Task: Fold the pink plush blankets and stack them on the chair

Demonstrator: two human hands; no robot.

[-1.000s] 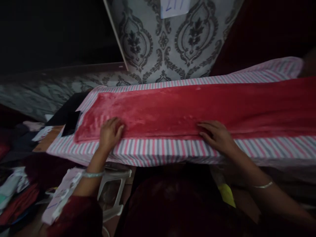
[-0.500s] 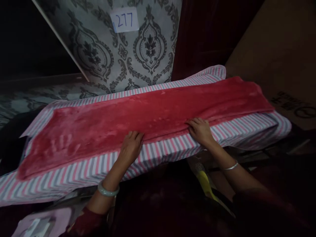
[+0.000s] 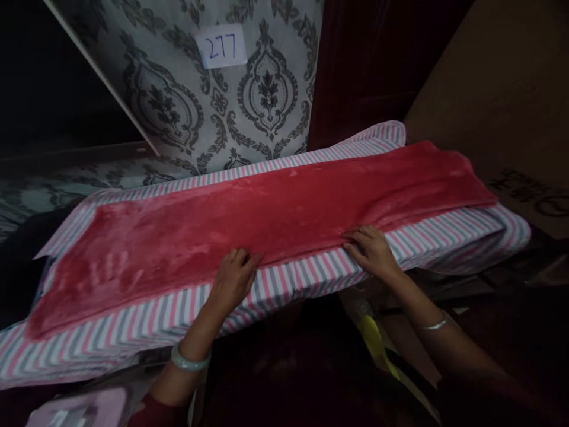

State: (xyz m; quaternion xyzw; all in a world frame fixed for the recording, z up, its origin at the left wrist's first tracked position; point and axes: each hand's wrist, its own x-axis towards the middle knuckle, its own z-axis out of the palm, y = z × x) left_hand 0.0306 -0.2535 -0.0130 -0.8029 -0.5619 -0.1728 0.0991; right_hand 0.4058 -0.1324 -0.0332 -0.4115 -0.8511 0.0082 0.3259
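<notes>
A red plush blanket [image 3: 284,207], folded into a long strip, lies flat on a striped cloth [image 3: 284,279] of pink, grey and white. Faint palm and finger marks show in its pile at the left end. My left hand [image 3: 233,279] grips the near edge left of the middle, fingers curled on top and thumb toward the right. Farther right along that same edge, my right hand [image 3: 371,249] has the layered border between fingers and thumb. Both fingertips press partly into the pile. A slight crease runs through the fabric beyond my right hand.
Patterned wallpaper [image 3: 267,89] with a paper label [image 3: 221,46] reading 277 rises behind the cloth. A large cardboard box [image 3: 498,118] stands at right, a dark screen-like panel [image 3: 57,89] at left. Below are a pink item [image 3: 106,403] and something yellow [image 3: 373,338].
My right hand has shifted slightly right and toward me along the blanket's near edge. The thumb of my left hand sits a little farther from its fingers. The view has tilted slightly upward.
</notes>
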